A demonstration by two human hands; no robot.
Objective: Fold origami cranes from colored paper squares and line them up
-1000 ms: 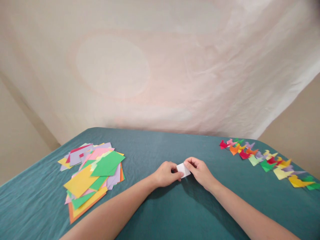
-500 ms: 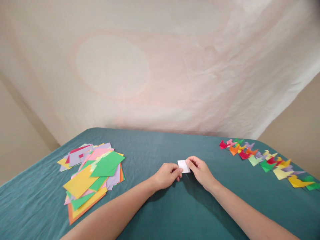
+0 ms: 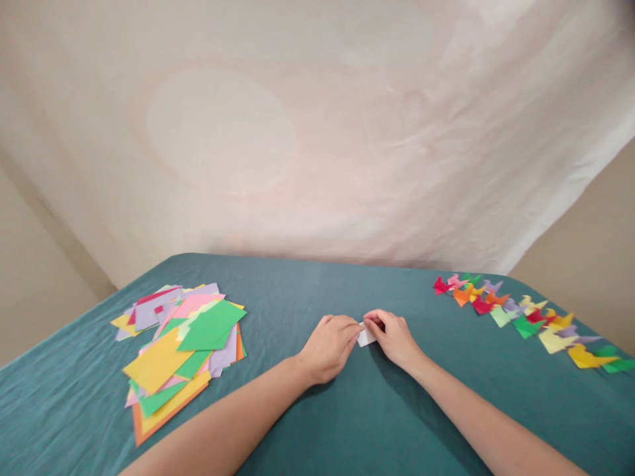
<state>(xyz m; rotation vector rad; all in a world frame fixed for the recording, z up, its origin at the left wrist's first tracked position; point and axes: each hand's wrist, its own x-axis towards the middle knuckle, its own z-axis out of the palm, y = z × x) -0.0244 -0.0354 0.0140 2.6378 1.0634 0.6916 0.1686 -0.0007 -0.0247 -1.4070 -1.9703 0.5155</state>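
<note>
A small folded white paper [image 3: 366, 338] lies on the teal tablecloth [image 3: 317, 423] at the middle of the table. My left hand [image 3: 330, 347] has its fingertips pressed on the paper's left edge. My right hand [image 3: 393, 337] pinches the paper from the right, fingers curled over its top. Most of the paper is hidden between the two hands.
A loose pile of coloured paper sheets [image 3: 181, 350] lies at the left of the table. A row of several small folded paper figures [image 3: 526, 317] runs along the right side. A pale cloth backdrop [image 3: 317, 132] hangs behind the table's far edge.
The white paper has come down from being held up between the fingers to lying flatter on the cloth. Both hands closed in over it, so less of it shows.
</note>
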